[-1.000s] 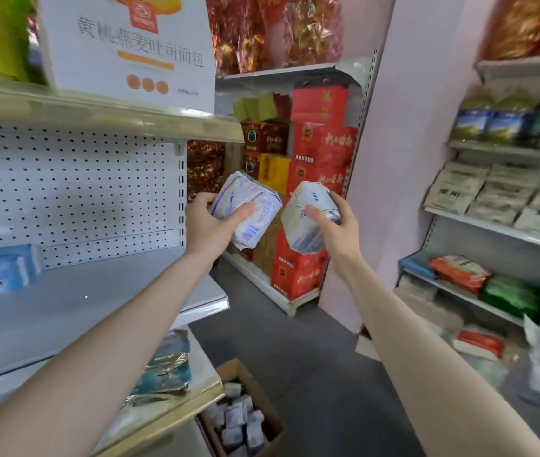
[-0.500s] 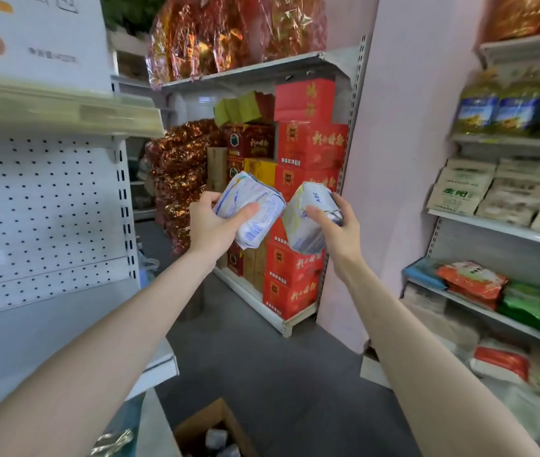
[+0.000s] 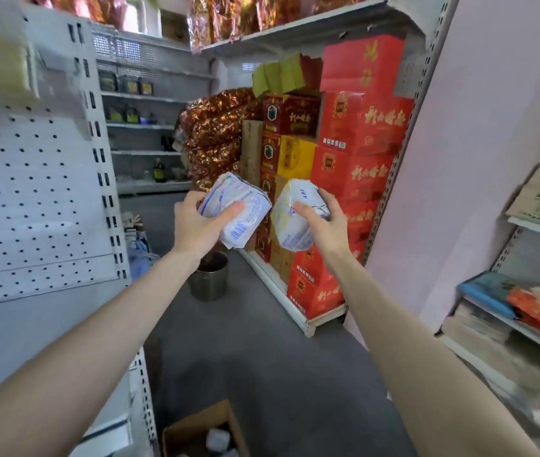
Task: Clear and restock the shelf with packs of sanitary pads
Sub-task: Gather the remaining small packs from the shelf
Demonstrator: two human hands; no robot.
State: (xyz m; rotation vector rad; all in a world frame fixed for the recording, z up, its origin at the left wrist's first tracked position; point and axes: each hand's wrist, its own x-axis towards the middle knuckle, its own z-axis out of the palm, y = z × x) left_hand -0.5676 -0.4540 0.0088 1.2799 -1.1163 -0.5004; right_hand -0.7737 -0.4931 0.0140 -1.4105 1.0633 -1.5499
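Each hand grips one pack, fingers curled round it: left hand (image 3: 196,225) on left pack (image 3: 237,211), right hand (image 3: 326,225) on right pack (image 3: 295,222). The packs sit just beside each other above the box (image 3: 193,430).

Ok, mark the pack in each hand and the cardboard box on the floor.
Left-hand pack (image 3: 229,189): head view, on its upper printed face.
Right-hand pack (image 3: 286,227): head view, on its lower white face.
Cardboard box (image 3: 197,420): head view, on its far rim.

Glossy plastic-wrapped packs (image 3: 239,212); matt, probably metal pegboard (image 3: 31,199).
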